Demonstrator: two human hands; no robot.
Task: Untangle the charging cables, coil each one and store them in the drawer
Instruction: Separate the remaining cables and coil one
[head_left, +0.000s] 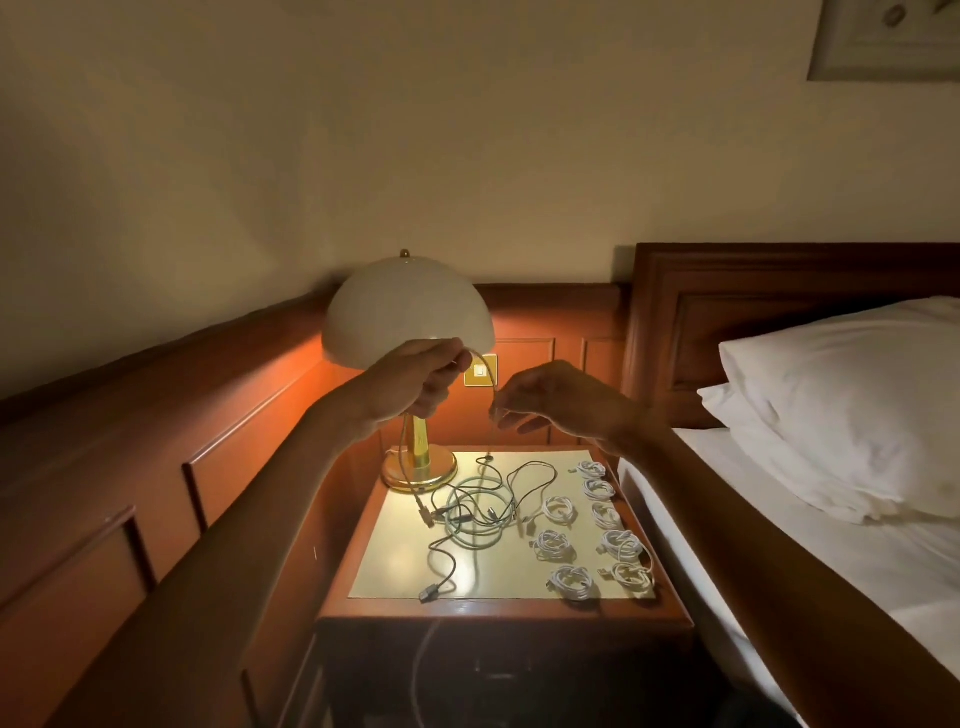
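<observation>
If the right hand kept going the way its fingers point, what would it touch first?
Probably the thin grey cable hanging from the left hand, just at the right hand's fingertips; depth unclear.

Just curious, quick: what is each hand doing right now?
Left hand: grips a raised cable.
Right hand: fingers pinch the same cable.

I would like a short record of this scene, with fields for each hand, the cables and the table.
left hand: raised, grips one cable before the lamp
right hand: fingertips at same cable lower down; pinch unclear
held cable: hangs to the nightstand
loose cables: dark tangle beside lamp base
coiled cables: eight white coils, right side of nightstand
</observation>
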